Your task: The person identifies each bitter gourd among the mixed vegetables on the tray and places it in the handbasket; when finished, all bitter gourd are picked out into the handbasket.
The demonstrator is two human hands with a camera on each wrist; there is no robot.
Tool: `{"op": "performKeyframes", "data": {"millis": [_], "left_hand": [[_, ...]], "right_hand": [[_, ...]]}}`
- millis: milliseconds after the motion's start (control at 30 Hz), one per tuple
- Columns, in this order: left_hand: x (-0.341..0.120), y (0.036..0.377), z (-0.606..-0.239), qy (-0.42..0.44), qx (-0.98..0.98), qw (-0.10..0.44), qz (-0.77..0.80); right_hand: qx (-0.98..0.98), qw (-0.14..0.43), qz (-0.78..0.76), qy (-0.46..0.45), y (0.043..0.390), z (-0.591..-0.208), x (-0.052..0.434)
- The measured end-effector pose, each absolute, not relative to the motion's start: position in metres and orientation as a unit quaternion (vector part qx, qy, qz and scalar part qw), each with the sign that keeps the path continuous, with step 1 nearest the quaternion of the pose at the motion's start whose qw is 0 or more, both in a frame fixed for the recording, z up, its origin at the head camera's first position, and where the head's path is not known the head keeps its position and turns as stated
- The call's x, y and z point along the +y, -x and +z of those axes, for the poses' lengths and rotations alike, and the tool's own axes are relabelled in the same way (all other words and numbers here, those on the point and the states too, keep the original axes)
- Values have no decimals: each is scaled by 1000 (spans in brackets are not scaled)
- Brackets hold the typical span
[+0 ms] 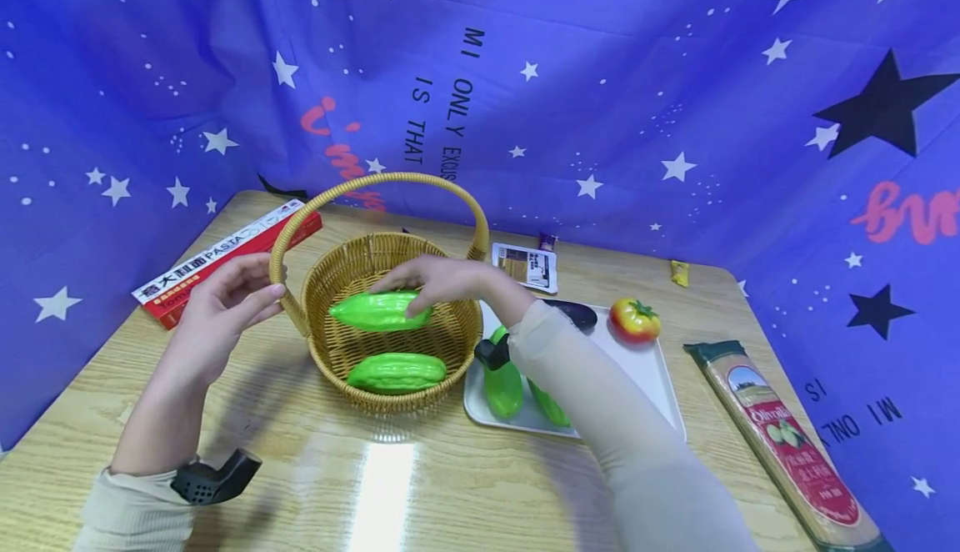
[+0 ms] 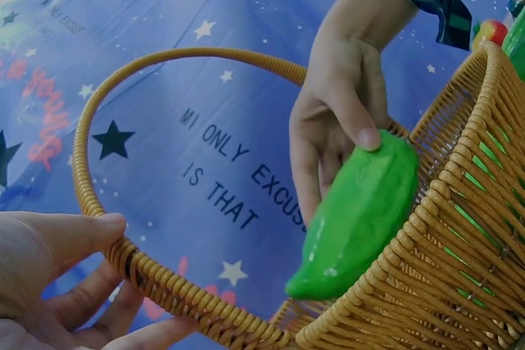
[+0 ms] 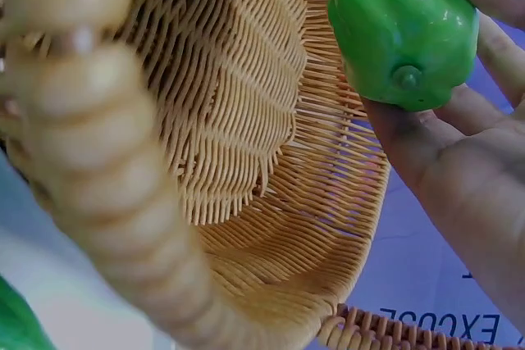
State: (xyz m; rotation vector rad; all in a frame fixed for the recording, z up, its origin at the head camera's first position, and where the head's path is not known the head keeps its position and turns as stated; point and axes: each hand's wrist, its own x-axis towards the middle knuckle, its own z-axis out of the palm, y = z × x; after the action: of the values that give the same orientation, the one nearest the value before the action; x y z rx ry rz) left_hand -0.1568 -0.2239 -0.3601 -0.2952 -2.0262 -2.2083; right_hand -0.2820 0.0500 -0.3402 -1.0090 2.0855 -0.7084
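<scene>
My right hand (image 1: 450, 278) grips a bumpy green bitter melon (image 1: 375, 312) over the wicker basket (image 1: 347, 345), thumb on one side and fingers on the other. In the right wrist view the melon's rounded stub end (image 3: 408, 78) faces the camera. A second bitter melon (image 1: 397, 373) lies in the basket's near side. On the left, my left hand (image 1: 228, 302) pinches the tall arched handle (image 1: 279, 252) near its lower end. The left wrist view shows thumb and fingers on either side of the handle, with the held melon (image 2: 361, 219) tilted beside the rim.
Right of the basket, a white tray (image 1: 637, 381) holds green vegetables (image 1: 504, 389), an eggplant (image 1: 576, 315) and a tomato (image 1: 636, 321), partly behind my right arm. A red pasta box (image 1: 225, 262) lies left, a spaghetti bag (image 1: 795, 444) far right. Small packets (image 1: 525, 267) lie at the back.
</scene>
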Motion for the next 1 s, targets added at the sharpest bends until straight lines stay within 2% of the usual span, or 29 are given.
{"op": "performKeyframes", "data": {"millis": [600, 1000], "left_hand": [[-224, 157, -359, 85, -677, 60, -729], [-224, 156, -357, 85, -680, 59, -726]], "right_hand": [[780, 448, -234, 370, 293, -347, 34], [808, 437, -141, 368, 292, -357, 29]]}}
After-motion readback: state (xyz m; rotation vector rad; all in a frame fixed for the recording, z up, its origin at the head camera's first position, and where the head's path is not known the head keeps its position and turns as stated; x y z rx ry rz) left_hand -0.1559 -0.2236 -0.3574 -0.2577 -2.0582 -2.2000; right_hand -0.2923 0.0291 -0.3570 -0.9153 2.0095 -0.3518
